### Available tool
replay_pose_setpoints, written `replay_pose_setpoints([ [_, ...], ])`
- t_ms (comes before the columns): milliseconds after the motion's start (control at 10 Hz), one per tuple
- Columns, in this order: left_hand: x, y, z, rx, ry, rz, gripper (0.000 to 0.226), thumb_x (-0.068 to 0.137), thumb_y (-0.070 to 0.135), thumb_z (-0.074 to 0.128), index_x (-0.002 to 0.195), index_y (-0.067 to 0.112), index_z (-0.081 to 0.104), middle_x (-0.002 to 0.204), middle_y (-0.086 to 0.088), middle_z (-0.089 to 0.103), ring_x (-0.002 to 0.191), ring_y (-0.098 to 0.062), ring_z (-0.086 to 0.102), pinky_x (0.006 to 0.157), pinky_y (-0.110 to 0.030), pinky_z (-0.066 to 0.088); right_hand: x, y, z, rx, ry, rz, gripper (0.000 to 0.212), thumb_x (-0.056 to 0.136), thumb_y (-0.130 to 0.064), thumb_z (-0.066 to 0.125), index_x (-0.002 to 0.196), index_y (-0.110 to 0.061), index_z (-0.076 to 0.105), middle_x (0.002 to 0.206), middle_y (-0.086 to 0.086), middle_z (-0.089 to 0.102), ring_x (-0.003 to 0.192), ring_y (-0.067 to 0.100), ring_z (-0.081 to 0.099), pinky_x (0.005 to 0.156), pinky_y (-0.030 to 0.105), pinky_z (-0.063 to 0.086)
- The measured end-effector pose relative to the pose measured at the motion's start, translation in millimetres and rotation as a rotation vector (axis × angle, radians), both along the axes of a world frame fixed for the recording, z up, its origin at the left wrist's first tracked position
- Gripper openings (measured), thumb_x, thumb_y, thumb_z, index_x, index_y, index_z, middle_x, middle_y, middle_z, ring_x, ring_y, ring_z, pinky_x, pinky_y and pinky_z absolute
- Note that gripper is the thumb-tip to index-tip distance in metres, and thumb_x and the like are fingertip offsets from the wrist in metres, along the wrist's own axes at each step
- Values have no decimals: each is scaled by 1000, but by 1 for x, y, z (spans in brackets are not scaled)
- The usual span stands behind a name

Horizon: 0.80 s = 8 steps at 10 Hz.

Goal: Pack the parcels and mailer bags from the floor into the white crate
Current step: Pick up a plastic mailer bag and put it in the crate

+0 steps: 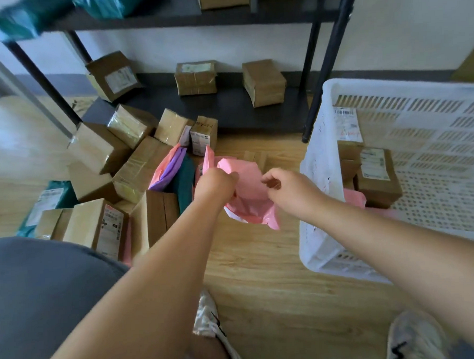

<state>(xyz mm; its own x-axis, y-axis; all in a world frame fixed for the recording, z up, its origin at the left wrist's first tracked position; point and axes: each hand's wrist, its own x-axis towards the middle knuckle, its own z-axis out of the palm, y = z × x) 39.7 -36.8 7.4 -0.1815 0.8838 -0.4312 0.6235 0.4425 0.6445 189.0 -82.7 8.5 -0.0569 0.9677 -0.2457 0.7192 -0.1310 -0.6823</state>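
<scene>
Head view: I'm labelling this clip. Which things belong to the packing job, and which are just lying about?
Job: pink mailer bag gripped by the left hand; white crate; cardboard boxes on the floor; purple mailer bag.
Lying about: boxes on the bottom shelf; shoes.

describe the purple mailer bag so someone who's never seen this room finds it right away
Find the black shelf rack; on the wood floor in front of its bottom shelf sits a heap of cardboard boxes. At the heap's right edge, the purple mailer bag lies squeezed between a pink bag and a dark teal bag, the only purple item there.
</scene>
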Motion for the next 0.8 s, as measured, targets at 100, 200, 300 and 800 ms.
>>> replay_pose_setpoints([
  [100, 0, -3, 33, 53, -29, -52, 36, 95, 19, 54, 126, 3, 50, 122, -22, 60, 113, -34, 60, 83, -36, 51, 16, -1, 39, 132, -141, 74, 34, 95, -19, 55, 128, -20, 56, 126, -3, 61, 113, 15, 58, 93, 27, 47],
  [200, 3, -1, 66, 178, -310, 107, 29, 94, 19, 54, 106, -6, 63, 96, -22, 67, 78, -25, 69, 51, -22, 48, 34, -2, 75, 204, -249, 61, 49, 90, -41, 63, 132, -19, 51, 125, -3, 57, 111, 16, 57, 93, 32, 48],
  [300, 4, 5, 83, 226, -338, 106, 21, 93, 18, 54, 94, 0, 65, 68, -5, 58, 55, -12, 54, 47, -17, 47, 51, -5, 98, 179, -233, -21, 62, 82, -62, 62, 126, -21, 53, 117, -7, 58, 107, 14, 57, 91, 34, 49],
  [800, 14, -3, 106, 271, -414, 44, 19, 91, 45, 58, 93, 29, 68, 90, 5, 69, 90, -14, 64, 84, -30, 49, 72, 11, 104, 134, 270, -273, 19, 88, -16, 68, 77, -2, 70, 86, 11, 73, 84, 21, 67, 77, 27, 53],
])
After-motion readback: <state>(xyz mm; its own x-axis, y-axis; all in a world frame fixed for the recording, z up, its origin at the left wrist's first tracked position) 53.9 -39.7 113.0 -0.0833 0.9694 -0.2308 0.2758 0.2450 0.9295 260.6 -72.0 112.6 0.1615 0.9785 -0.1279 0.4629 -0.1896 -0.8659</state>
